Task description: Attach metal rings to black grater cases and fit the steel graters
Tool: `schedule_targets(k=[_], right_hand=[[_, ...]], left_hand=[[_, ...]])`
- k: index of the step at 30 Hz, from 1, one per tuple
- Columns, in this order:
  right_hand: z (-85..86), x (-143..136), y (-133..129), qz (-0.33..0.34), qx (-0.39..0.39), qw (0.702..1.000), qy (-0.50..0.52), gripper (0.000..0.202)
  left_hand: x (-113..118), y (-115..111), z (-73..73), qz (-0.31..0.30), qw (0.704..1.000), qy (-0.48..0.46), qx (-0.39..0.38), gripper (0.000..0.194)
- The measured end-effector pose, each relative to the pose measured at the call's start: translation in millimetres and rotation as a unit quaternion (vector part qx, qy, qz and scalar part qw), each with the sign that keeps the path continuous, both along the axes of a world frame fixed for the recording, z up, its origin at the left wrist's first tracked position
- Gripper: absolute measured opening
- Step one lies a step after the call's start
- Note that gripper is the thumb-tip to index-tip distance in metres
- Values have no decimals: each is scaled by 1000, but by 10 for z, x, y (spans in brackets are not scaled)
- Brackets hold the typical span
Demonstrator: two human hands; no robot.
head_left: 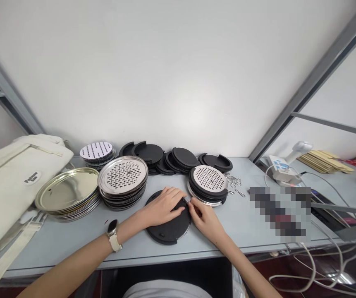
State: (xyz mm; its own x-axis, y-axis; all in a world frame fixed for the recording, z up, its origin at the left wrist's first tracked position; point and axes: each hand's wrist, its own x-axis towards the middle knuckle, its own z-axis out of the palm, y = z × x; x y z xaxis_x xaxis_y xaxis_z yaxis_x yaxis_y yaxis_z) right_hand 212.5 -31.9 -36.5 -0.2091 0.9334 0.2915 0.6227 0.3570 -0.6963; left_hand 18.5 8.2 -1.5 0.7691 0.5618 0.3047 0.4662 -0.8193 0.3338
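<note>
A round black disc [169, 229] lies on the grey table in front of me, with a silvery edge showing at its lower right. Spread over its upper part is my left hand [166, 205], its fingertips by a small metal clip [185, 200] at the disc's upper right edge. My right hand [203, 217] pinches at that same edge with curled fingers, touching the clip. Just behind it stands a stack of black rings topped by a perforated disc [210, 179]. Several metal clips [234, 180] lie to the right of that stack.
Stacked grater discs [123, 175] and gold-coloured lids [69, 190] stand on the left, beside a cream bag [13, 178]. Black covers [184, 159] line the wall. A white scanner [300, 148], cables and wooden pieces [323, 161] are on the right.
</note>
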Motion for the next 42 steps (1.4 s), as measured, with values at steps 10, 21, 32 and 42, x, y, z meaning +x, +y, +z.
schedule_targets(k=[10, 21, 32, 42], right_hand=[[5, 9, -35, -26, 17, 999, -14, 24], [-42, 9, -17, -11, 2, 1000, -4, 26], [17, 35, -58, -40, 84, 995, 48, 18], [64, 13, -56, -33, 130, 990, 42, 19]], left_hand=[[-6, 17, -8, -24, 1000, 11, 5, 19], [13, -14, -17, 75, 997, -12, -2, 18], [2, 3, -16, 73, 996, 35, 22, 22], [-2, 6, -30, 53, 994, 62, 67, 21]])
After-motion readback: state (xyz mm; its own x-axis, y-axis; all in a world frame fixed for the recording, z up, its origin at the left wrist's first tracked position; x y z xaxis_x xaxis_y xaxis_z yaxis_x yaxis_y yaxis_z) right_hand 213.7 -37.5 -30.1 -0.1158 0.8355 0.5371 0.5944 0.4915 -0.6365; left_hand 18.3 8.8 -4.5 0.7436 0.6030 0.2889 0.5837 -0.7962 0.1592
